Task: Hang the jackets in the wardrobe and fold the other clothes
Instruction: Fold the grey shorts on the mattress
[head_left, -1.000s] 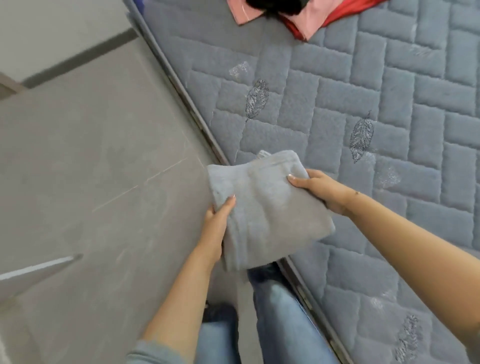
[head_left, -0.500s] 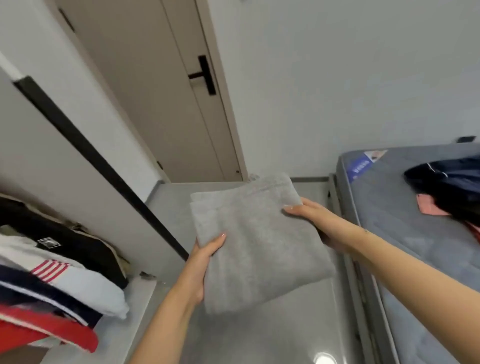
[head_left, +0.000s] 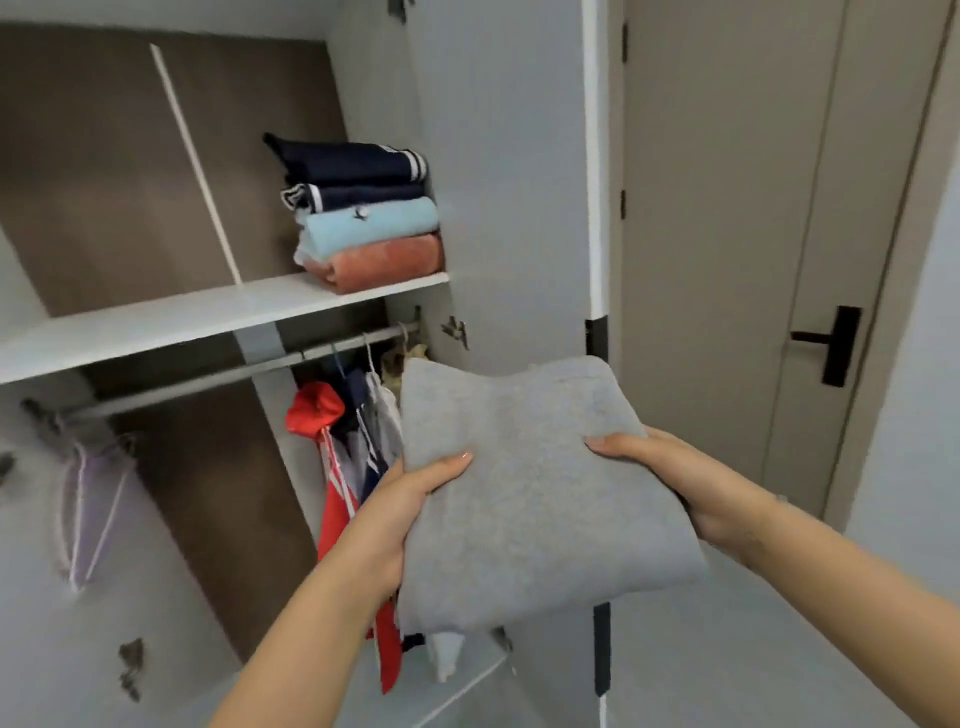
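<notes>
Before the open wardrobe (head_left: 509, 156), left hand (head_left: 400, 509) and right hand (head_left: 691, 483) grip a folded grey garment (head_left: 535, 493). Shelf stack (head_left: 363, 213) folded, jackets (head_left: 343, 457) hung; this piece awaits shelving.

The folded garment (head_left: 535, 483) is held before the open wardrobe (head_left: 498, 156), left hand (head_left: 400, 514) at its left edge, right hand (head_left: 675, 478) at its right. In the wardrobe, stacked clothes (head_left: 363, 213) sit on the shelf (head_left: 171, 317); jackets (head_left: 343, 457) hang from the rail (head_left: 234, 371) below it. A door (head_left: 769, 234) stands right of the wardrobe.
</notes>
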